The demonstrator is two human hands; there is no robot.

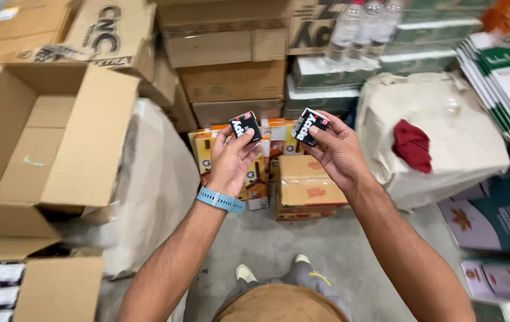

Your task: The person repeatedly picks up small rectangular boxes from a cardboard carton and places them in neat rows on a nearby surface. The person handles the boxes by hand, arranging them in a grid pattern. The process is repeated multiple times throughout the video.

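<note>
Left of the small brown carton [305, 188] on the floor, our left hand [231, 160] pinched one small black box [246, 126] by its edges, face up for reading; above the carton, our right hand [335, 152] gripped a second black box [311, 126] likewise.

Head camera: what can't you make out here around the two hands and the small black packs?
- Left pack: its back and lower part, covered by the left hand.
- Right pack: its lower end, hidden by the right hand.
- Open box: its floor by the near wall, hidden by the flap.
- Bottles: blurred, tops cut off by the top edge.
- Person's legs: hidden by the arms and cut off by the bottom edge.
</note>
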